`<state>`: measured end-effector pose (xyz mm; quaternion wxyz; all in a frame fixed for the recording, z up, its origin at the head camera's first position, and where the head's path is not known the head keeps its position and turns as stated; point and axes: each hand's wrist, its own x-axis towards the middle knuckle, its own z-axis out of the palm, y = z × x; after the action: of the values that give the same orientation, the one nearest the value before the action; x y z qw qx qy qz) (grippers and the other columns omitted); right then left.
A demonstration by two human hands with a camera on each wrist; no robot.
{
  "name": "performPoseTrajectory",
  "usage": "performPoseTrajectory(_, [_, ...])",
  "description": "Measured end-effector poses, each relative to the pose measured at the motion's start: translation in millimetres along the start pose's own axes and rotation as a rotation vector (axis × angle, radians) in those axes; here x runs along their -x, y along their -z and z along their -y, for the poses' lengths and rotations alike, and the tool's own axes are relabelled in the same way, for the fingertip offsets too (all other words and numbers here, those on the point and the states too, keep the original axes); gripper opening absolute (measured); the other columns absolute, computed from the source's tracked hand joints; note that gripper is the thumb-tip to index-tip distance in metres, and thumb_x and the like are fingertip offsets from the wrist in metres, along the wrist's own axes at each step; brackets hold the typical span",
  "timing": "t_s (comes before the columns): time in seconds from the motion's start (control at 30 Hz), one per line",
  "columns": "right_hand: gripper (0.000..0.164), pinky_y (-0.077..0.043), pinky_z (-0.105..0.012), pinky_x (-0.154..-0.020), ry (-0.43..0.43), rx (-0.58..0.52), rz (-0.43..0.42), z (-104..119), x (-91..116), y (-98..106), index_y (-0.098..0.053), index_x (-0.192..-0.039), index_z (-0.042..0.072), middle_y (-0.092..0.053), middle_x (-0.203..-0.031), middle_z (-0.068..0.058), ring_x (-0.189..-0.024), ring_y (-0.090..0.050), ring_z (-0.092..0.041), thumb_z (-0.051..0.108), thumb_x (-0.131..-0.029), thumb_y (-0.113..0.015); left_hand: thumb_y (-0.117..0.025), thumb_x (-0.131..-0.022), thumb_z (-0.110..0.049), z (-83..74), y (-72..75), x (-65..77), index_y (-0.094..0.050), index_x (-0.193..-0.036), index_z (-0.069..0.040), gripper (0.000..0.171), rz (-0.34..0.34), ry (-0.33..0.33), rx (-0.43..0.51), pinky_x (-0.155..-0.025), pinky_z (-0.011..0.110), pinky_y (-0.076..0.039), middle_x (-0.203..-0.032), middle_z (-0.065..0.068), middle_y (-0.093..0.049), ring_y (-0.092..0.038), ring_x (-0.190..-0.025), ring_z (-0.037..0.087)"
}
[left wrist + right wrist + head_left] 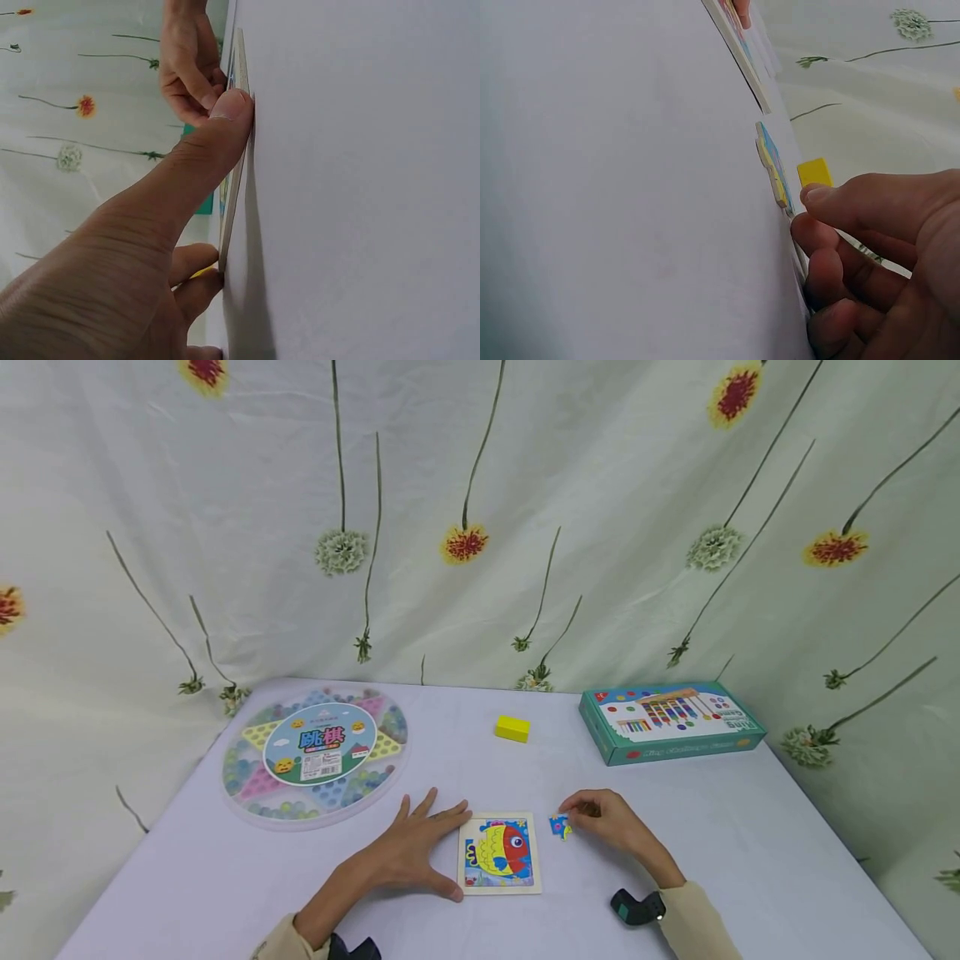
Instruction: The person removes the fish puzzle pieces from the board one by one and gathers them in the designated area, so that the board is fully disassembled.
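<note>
A framed fish jigsaw puzzle [501, 853] lies flat on the table, a red and yellow fish on blue, with a pale patch at its upper left. My left hand [420, 843] spreads its fingers along the puzzle's left side. In the left wrist view, the thumb [217, 131] touches the wooden rim. To the right of the frame, my right hand [603, 818] pinches a small blue and yellow puzzle piece [558, 826] by its corner, between thumb and index finger. The right wrist view shows this piece [774, 169] edge-on, low over the table.
A round Chinese checkers set [318, 814] with marbles lies at the left. A yellow block [512, 728] sits at the back middle. The green game box [675, 747] stands at the back right. A flower-print cloth [600, 468] hangs behind the table.
</note>
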<state>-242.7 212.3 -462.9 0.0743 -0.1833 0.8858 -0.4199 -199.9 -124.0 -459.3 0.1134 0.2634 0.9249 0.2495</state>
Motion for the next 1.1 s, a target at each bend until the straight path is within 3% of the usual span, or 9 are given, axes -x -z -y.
performPoseTrajectory(0.43, [0.014,-0.045,-0.019,-0.062,0.014,-0.007,-0.046,2.2,-5.3,-2.2,-0.069,-0.101,0.008,-0.058,-0.082,0.0,-0.074,-0.052,-0.015,0.004,-0.089,-0.063,-0.08,-0.061,-0.061,0.4,0.0,-0.1,-0.043,-0.145,-0.02,0.101,0.006,0.013,0.001,-0.109,0.068,0.007,-0.154,0.0,-0.034,-0.004,-0.146,0.041])
performPoseTrajectory(0.6, [0.021,-0.051,-0.023,-0.074,0.084,-0.027,-0.049,13.5,-9.3,-7.1,-0.066,-0.11,0.005,-0.066,-0.095,-0.005,-0.087,-0.057,-0.02,0.007,-0.09,-0.064,-0.08,-0.061,-0.061,1.2,0.2,-0.2,-0.043,-0.145,-0.02,0.101,0.006,0.01,0.005,-0.109,0.069,0.008,-0.154,0.0,-0.034,-0.003,-0.146,0.041])
performPoseTrajectory(0.87, [0.031,-0.046,-0.046,-0.096,0.139,-0.118,0.084,36.1,-18.3,-26.6,-0.062,-0.121,0.005,-0.064,-0.119,-0.01,-0.111,-0.055,-0.03,0.007,-0.09,-0.063,-0.08,-0.061,-0.063,2.2,-0.4,-1.7,-0.043,-0.145,-0.021,0.101,0.005,0.018,-0.006,-0.109,0.069,0.007,-0.154,-0.001,-0.034,-0.004,-0.146,0.041])
performPoseTrajectory(1.1, [0.032,-0.045,-0.044,-0.1,0.182,-0.142,0.211,42.7,-31.6,-45.1,-0.062,-0.122,0.009,-0.063,-0.121,-0.005,-0.113,-0.054,-0.025,0.013,-0.09,-0.064,-0.079,-0.062,-0.063,1.6,0.1,-1.9,-0.043,-0.145,-0.021,0.1,0.011,0.009,-0.007,-0.108,0.07,0.006,-0.154,0.0,-0.034,-0.004,-0.146,0.041])
